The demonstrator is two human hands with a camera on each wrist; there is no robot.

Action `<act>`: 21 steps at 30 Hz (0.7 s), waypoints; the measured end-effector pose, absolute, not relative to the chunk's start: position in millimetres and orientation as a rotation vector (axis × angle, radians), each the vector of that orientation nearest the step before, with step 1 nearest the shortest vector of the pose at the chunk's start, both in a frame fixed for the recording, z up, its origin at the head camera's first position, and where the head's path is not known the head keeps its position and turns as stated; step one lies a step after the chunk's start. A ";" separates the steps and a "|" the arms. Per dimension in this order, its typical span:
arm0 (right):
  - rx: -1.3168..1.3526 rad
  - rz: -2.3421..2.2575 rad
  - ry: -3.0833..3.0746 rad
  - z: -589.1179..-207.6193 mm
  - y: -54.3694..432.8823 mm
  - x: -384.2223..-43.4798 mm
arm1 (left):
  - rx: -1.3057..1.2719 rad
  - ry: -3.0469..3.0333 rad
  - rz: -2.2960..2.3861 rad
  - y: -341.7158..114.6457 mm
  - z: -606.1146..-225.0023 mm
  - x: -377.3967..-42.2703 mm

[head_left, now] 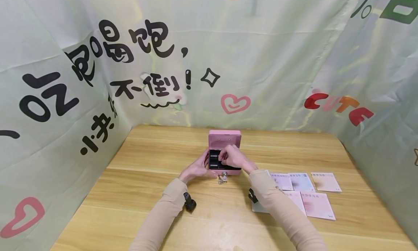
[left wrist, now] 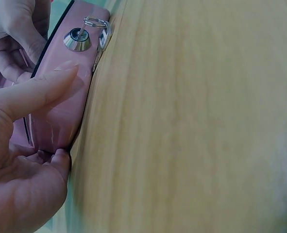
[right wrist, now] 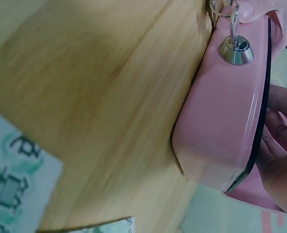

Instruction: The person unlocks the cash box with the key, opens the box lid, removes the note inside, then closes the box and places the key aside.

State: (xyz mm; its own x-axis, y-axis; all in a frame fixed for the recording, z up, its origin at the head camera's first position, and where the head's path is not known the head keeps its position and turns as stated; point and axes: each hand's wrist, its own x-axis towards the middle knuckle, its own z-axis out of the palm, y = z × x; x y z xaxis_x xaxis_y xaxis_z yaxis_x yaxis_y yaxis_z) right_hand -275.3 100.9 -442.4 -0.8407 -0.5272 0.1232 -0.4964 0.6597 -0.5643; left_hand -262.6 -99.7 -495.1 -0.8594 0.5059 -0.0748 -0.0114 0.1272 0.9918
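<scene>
A small pink cash box point(head_left: 225, 173) stands with its lid point(head_left: 224, 138) raised, towards the back of the table. Inside it sits a black compartment tray point(head_left: 214, 160). My left hand point(head_left: 197, 168) grips the box's left front corner, its thumb point(left wrist: 46, 92) along the front face and fingers under and behind the corner. My right hand point(head_left: 233, 157) reaches in from the right with curled fingers, pinching the black tray at its middle; the fingertips are partly hidden. A key point(right wrist: 234, 19) is in the silver lock point(right wrist: 236, 50) on the front, with a ring and tags point(head_left: 222, 179) hanging from it.
Several pastel paper notes point(head_left: 317, 204) lie in rows on the table's right side, partly under my right forearm. The wooden table point(head_left: 156, 149) is bordered by printed cloth walls point(head_left: 271, 80) at the back and both sides. Each wrist carries a black camera mount point(head_left: 189, 203).
</scene>
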 end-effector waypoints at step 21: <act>-0.611 -1.572 2.739 -440.2 110.3 -267.6 | 0.549 1.988 1.800 -100.4 -496.1 -263.0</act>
